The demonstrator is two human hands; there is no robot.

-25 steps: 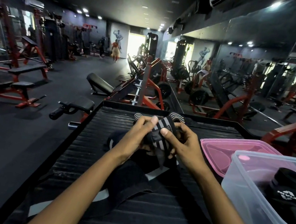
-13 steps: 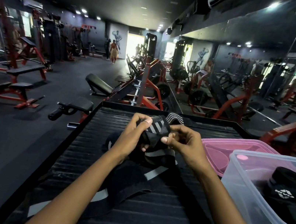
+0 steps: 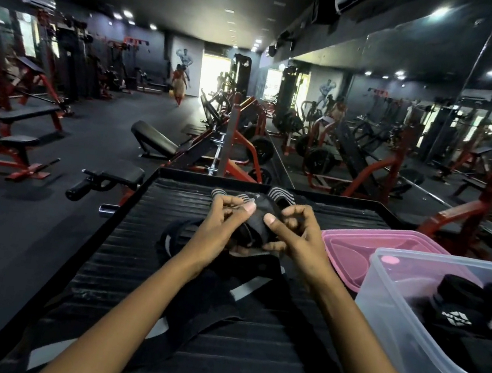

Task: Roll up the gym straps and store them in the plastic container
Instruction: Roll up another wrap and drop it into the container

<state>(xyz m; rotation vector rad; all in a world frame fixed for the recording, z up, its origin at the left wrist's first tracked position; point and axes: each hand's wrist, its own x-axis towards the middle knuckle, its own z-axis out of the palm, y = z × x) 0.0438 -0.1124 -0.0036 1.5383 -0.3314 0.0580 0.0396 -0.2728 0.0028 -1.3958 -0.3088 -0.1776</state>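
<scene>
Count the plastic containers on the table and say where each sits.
2. The clear container sits at the near right edge, holding rolled straps; the pink container sits just behind it, partly hidden.

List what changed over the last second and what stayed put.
The left hand and right hand kept turning the strap roll; its striped face rotated away, showing mostly black now. Both hands kept their grip, nothing released. The loose strap tail still trails on the black mat. The clear container and pink lid haven't moved.

I'm looking down a dim gym: red-framed weight benches [image 3: 7, 119], plate-loaded machines [image 3: 237, 152], a wall mirror [image 3: 423, 134] and bodybuilder posters [image 3: 185, 55].
</scene>
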